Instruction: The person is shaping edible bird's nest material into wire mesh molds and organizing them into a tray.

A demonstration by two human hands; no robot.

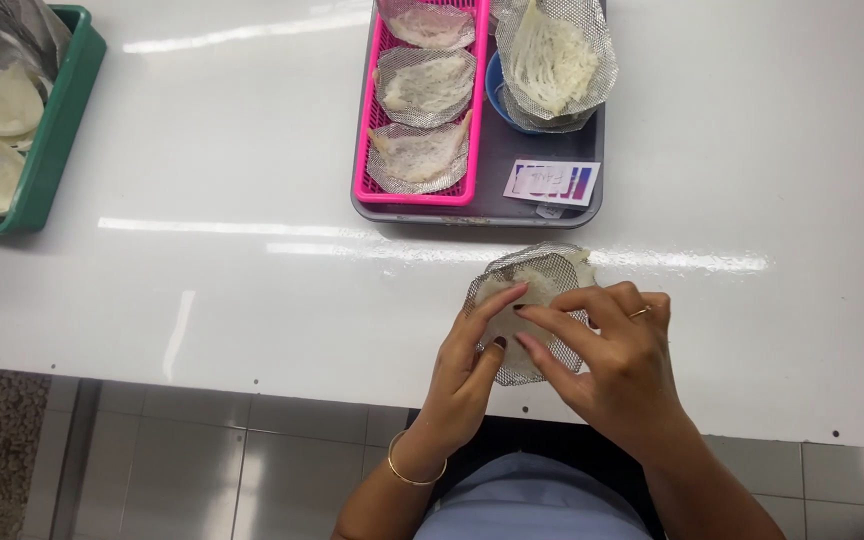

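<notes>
Desk (202, 290) first: big, white, glossy. Far left sits a green bin (62, 130) of pale curved pieces. Top centre there's a grey tray (552, 200) with a pink basket (367, 150) holding mesh-wrapped pieces. Near the front edge, both hands work one mesh-wrapped piece (537, 275), held just above or on the desk, hard to say. Left hand (467, 375) fingers pinch its left side; right hand (617, 365) fingers curl over its top, ring on.

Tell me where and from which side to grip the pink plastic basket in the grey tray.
Probably grip the pink slotted plastic basket by its long left rim, coming from the left. That edge faces open white table; the right side crowds a blue bowl, and mesh-wrapped pale pieces fill the inside.
</notes>
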